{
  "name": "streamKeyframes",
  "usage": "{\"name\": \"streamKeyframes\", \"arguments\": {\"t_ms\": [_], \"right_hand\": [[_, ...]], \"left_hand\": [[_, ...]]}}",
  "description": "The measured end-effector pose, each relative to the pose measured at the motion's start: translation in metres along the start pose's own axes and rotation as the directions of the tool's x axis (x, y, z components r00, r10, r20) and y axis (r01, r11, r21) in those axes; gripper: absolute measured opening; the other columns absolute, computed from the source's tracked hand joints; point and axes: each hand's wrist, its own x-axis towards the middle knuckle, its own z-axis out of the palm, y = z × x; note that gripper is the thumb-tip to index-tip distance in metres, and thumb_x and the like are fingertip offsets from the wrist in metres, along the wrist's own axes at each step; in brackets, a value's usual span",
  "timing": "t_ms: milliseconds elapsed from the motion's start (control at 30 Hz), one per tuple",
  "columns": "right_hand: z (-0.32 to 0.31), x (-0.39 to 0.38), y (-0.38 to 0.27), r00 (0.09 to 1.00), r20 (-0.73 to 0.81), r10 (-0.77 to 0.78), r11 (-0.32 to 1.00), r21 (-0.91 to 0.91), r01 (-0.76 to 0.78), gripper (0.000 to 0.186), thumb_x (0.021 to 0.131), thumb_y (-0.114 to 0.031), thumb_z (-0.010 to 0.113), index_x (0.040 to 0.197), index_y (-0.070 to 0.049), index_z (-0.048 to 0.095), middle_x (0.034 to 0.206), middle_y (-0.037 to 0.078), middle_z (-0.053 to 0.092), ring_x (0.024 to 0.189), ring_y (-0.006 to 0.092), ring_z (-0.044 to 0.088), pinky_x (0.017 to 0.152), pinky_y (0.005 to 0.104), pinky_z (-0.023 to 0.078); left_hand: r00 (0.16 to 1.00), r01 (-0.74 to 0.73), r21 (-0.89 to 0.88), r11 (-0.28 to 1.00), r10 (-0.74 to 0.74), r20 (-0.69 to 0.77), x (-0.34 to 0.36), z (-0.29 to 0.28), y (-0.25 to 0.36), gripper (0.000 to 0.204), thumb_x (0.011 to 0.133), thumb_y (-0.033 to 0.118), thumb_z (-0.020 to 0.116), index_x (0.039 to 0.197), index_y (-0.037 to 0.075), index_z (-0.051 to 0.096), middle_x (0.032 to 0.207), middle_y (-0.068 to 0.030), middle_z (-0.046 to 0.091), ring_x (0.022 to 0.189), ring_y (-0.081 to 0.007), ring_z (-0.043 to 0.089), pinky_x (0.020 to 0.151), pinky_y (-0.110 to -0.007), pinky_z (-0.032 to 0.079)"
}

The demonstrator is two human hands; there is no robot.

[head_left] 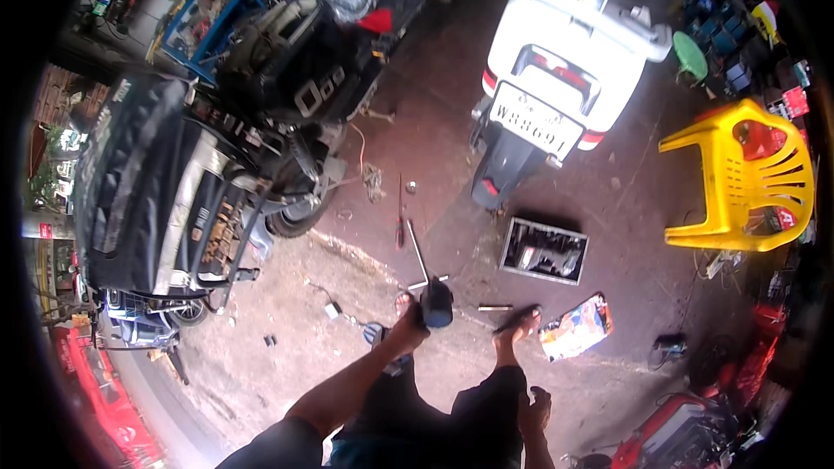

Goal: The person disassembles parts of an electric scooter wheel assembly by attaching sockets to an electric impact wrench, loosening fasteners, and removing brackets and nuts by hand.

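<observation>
My left hand (408,334) is closed round a dark, blocky object (437,302), perhaps a power tool, held out in front of my left knee. The hand covers most of its grip. Just beyond it on the floor lies a long bent metal wrench (419,254). A thin screwdriver (400,230) with a red handle is beside that wrench. By my right thigh hangs my right hand (536,411), its fingers loosely bent and apart, with nothing visible in them. A short metal bar (494,308) lies between my feet.
A tray of tools (506,252) and a colourful flat packet (577,328) lie ahead to the right. A white scooter (556,43) stands beyond, a dark scooter with a big bag (122,191) at left. A yellow plastic chair (730,178) and a red machine (660,434) are at right.
</observation>
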Motion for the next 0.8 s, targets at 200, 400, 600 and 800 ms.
{"name": "streamKeyframes", "arguments": {"t_ms": [200, 400, 600, 800], "right_hand": [[0.104, 0.098, 0.072, 1.000, 0.028, 0.002, 0.997, 0.076, -0.004, 0.034, 0.084, -0.021, 0.057, 0.110, 0.000, 0.050, 0.112, 0.017, 0.050, 0.107, 0.0333, 0.047, 0.093, 0.0415, 0.037], [0.326, 0.288, 0.177, 0.913, -0.354, 0.203, 0.673, 0.727, 0.133, 0.045, 0.093, -0.020, 0.041, 0.130, 0.002, 0.030, 0.134, 0.015, 0.034, 0.126, 0.0289, 0.032, 0.105, 0.0393, 0.025], [0.387, 0.287, 0.186, 0.907, -0.304, 0.291, 0.539, 0.835, 0.107, 0.051, 0.097, -0.015, 0.033, 0.143, 0.003, 0.019, 0.146, 0.014, 0.027, 0.136, 0.0259, 0.026, 0.111, 0.0371, 0.021], [0.388, 0.290, 0.203, 0.910, -0.216, 0.354, 0.307, 0.946, 0.106, 0.051, 0.090, -0.023, 0.043, 0.138, -0.009, 0.033, 0.142, 0.006, 0.036, 0.132, 0.0200, 0.032, 0.110, 0.0349, 0.023]], "left_hand": [[0.969, 0.138, -0.032, 0.990, -0.141, -0.202, 0.128, 0.070, -0.059, 0.048, 0.068, 0.006, 0.063, 0.112, 0.002, 0.044, 0.105, -0.0141, 0.056, 0.103, -0.0286, 0.054, 0.089, -0.036, 0.040], [0.852, 0.412, -0.236, 0.880, -0.464, -0.242, 0.252, 0.142, -0.095, 0.057, 0.071, 0.011, 0.065, 0.120, 0.003, 0.035, 0.109, -0.0186, 0.054, 0.099, -0.0321, 0.056, 0.085, -0.039, 0.043], [0.707, 0.200, -0.147, 0.969, -0.247, -0.663, 0.337, 0.186, -0.208, 0.062, 0.074, 0.018, 0.067, 0.124, 0.004, 0.033, 0.114, -0.0239, 0.053, 0.106, -0.0422, 0.053, 0.088, -0.045, 0.042], [0.765, 0.282, -0.013, 0.959, -0.232, -0.601, 0.358, 0.208, -0.195, 0.076, 0.073, 0.025, 0.070, 0.131, 0.000, 0.028, 0.120, -0.0268, 0.050, 0.110, -0.0430, 0.051, 0.092, -0.045, 0.041]]}}
